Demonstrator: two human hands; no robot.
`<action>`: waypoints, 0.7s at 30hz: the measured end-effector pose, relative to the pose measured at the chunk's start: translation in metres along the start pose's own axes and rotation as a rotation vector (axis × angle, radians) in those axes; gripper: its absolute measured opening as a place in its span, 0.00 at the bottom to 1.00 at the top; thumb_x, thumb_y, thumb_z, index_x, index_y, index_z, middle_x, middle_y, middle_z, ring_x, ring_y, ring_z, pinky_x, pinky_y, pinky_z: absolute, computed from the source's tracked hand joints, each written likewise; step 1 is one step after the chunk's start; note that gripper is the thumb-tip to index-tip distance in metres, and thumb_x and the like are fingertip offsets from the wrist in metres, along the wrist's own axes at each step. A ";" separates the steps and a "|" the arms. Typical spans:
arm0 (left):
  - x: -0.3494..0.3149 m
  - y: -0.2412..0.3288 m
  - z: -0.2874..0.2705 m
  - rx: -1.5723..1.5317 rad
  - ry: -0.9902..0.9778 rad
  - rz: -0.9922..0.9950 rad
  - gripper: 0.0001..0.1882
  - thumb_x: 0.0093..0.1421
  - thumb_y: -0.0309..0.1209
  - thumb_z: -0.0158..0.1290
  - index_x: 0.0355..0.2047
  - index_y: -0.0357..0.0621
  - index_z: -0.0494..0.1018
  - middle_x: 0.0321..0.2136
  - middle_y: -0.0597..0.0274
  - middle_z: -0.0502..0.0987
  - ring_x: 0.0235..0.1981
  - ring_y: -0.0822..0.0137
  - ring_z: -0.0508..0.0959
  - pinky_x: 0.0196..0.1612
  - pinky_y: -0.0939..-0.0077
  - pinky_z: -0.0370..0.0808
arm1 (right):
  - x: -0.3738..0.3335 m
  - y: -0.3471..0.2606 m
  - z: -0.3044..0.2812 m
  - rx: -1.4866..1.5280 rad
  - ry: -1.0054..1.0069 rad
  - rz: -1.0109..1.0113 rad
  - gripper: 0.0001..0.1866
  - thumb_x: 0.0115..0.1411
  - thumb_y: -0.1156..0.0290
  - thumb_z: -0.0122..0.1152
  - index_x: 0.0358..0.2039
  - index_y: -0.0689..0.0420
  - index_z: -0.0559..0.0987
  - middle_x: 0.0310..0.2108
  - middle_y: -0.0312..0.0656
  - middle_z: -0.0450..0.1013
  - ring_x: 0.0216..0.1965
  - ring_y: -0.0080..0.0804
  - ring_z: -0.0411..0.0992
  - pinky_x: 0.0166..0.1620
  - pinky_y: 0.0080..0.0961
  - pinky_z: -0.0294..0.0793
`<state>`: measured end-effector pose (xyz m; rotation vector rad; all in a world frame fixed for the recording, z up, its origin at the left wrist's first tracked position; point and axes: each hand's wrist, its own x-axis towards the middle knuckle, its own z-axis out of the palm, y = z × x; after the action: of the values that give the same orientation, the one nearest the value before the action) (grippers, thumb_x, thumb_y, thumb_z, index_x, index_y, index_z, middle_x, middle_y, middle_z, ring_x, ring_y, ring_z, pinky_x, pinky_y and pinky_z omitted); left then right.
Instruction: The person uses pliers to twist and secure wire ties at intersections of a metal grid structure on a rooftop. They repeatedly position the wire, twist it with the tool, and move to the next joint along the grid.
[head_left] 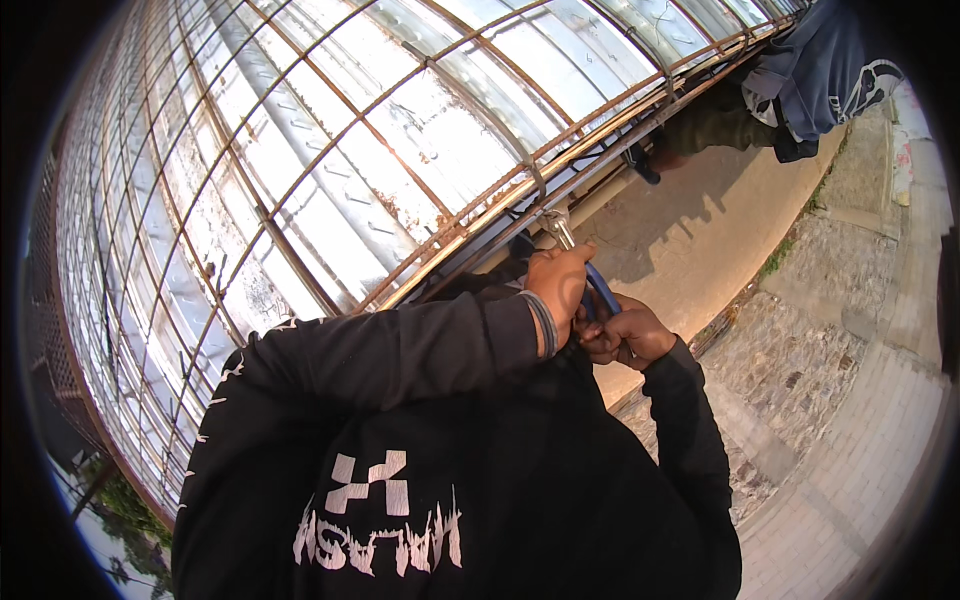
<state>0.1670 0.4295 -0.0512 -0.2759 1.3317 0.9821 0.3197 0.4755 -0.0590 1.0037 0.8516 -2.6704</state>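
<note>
Pliers with blue handles (603, 290) and a bright metal head extend from my hands toward the edge of the steel frame. My left hand (556, 282), with dark bands at its wrist, is closed around them just below the head. Closer to me, my right hand (637, 334) is closed at the handle ends, its fingers curled together. The metal head is beside the long bars (520, 190) at the edge of the rebar grid (365, 118). Whether the jaws grip anything is too small to tell.
Corrugated metal sheets (400, 160) lie under the rusty grid to the left. Past the edge, a tan wall surface (690, 235) drops toward stone and paved ground (790, 400). Another person's clothed leg and shoe (815, 80) show at the upper right.
</note>
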 end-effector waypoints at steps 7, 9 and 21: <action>0.014 0.011 -0.012 -0.038 -0.135 -0.123 0.17 0.63 0.42 0.49 0.44 0.42 0.66 0.35 0.61 0.74 0.37 0.65 0.70 0.42 0.64 0.69 | 0.018 0.021 -0.026 0.545 -0.510 0.219 0.20 0.45 0.75 0.59 0.40 0.55 0.67 0.23 0.34 0.59 0.19 0.22 0.57 0.23 0.21 0.56; 0.005 0.014 -0.002 -0.149 -0.137 -0.116 0.17 0.66 0.43 0.45 0.46 0.43 0.64 0.37 0.64 0.75 0.37 0.66 0.71 0.39 0.65 0.70 | 0.003 -0.003 0.005 0.080 -0.005 0.162 0.23 0.48 0.73 0.63 0.45 0.58 0.67 0.26 0.37 0.65 0.21 0.25 0.64 0.26 0.24 0.64; 0.006 -0.003 -0.026 0.091 -0.226 0.153 0.16 0.63 0.41 0.50 0.43 0.42 0.69 0.28 0.59 0.72 0.22 0.68 0.72 0.22 0.74 0.68 | 0.013 0.007 -0.006 -0.001 -0.110 -0.076 0.32 0.36 0.82 0.56 0.47 0.57 0.64 0.26 0.41 0.66 0.20 0.34 0.64 0.24 0.30 0.62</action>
<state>0.1508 0.4126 -0.0643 0.0071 1.1989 1.0448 0.3157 0.4736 -0.0745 0.8318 0.8849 -2.7581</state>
